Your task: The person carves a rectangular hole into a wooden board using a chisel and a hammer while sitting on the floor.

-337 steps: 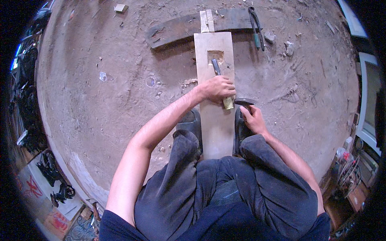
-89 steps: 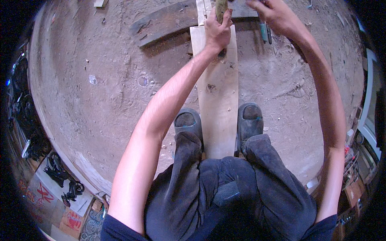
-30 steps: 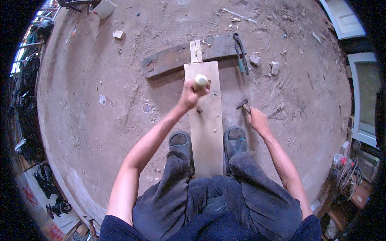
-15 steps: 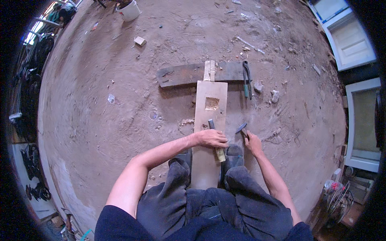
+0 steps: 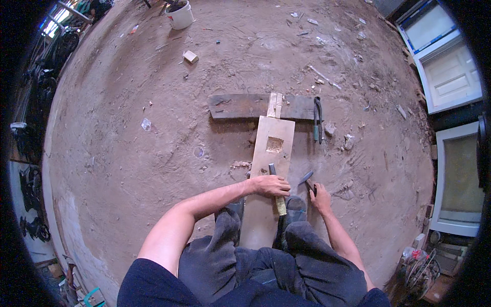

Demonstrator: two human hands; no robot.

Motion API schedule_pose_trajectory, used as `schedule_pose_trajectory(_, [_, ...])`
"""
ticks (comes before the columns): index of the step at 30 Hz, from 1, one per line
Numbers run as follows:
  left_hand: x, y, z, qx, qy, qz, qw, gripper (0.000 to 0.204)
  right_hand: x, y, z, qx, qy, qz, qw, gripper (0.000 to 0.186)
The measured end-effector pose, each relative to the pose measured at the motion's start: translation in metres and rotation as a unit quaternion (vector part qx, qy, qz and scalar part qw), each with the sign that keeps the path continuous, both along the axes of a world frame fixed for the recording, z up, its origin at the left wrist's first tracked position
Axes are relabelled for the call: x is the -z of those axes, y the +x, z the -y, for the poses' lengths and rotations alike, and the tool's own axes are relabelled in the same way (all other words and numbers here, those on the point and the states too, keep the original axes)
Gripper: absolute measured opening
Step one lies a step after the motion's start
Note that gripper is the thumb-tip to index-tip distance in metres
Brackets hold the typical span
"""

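Grasping one steel chisel with yellowish handle [image 5: 281,205] in left grip [image 5: 272,185], over one long pale wooden board [image 5: 280,159] with one square recess [image 5: 274,145]; grasping one dark-headed hammer [image 5: 307,178] in right grip [image 5: 320,199], just right of board.

Middle of chisel [image 5: 281,205] covered by left hand [image 5: 271,185]; handle of hammer [image 5: 307,178] partly hidden by right hand [image 5: 319,196]. Near end of board [image 5: 281,160] concealed by trousers [image 5: 266,261]. Far scraps [image 5: 312,21] too small to be identified.
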State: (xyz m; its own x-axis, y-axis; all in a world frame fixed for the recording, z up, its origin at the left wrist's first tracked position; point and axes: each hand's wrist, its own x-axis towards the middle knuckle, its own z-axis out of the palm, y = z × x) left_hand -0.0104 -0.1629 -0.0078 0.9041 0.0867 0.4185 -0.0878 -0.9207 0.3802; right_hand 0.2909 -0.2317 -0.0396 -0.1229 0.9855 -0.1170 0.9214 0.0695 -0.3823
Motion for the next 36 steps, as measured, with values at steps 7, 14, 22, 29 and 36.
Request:
schedule_pose_trajectory(7, [0.001, -0.001, -0.003, -0.003, 0.001, -0.020, 1.000, 0.033, -0.051, -0.015, -0.056, 0.097, 0.080, -0.100, 0.987, 0.020])
schedule_pose_trajectory(14, [-0.004, -0.005, -0.005, -0.004, -0.030, -0.057, 0.998, 0.036, -0.298, -0.137, -0.078, -0.268, -0.291, -0.506, 0.766, 0.012])
schedule_pose_trajectory(22, [0.002, 0.007, -0.008, -0.006, -0.023, -0.059, 0.998, 0.034, -0.368, -0.209, 0.026, -0.535, -0.521, -0.635, 0.197, 0.011])
schedule_pose_trajectory(29, [-0.011, -0.002, -0.006, -0.013, -0.034, -0.107, 0.994, 0.036, -0.372, -0.210, 0.039, -0.508, -0.538, -0.651, 0.171, 0.018])
schedule_pose_trajectory(36, [-0.011, 0.004, -0.007, -0.021, -0.030, -0.060, 0.998, 0.029, -0.375, -0.207, 0.043, -0.493, -0.546, -0.655, 0.174, 0.025])
